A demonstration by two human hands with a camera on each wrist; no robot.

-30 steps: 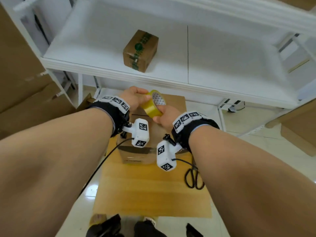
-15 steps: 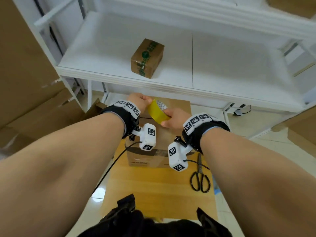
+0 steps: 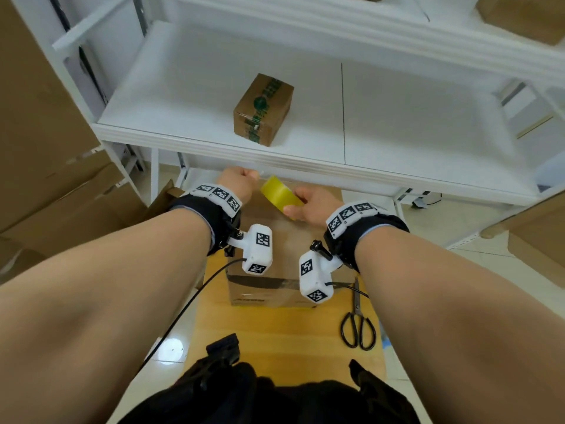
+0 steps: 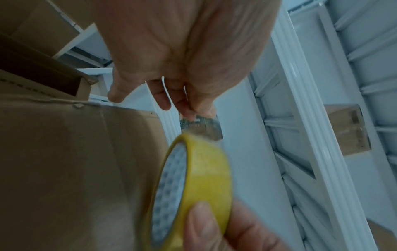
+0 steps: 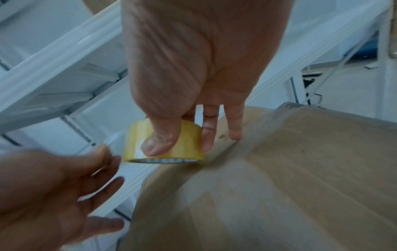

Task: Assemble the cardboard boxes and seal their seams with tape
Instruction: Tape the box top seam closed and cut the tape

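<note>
A brown cardboard box [image 3: 275, 264] stands on a small wooden table [image 3: 284, 328] under my wrists. My right hand [image 3: 308, 203] grips a yellow tape roll [image 3: 279, 194] over the box's far edge, thumb on its outer band [image 5: 163, 144]. My left hand [image 3: 238, 182] pinches the tape's loose end [image 4: 199, 122] between thumb and fingers, a short clear strip stretched to the roll [image 4: 193, 183]. The box top [image 5: 268, 178] shows a centre seam under the roll. Its far side is hidden.
Black scissors [image 3: 357, 322] lie on the table right of the box. A white shelf [image 3: 397, 142] just beyond carries a small taped carton [image 3: 263, 110]. Large cardboard sheets [image 3: 46, 148] lean at the left, more cardboard [image 3: 538, 237] at the right.
The hands have drawn apart: the left has pulled the tape's end leftward off the roll, and the roll has turned edge-on and sunk toward the box's far edge.
</note>
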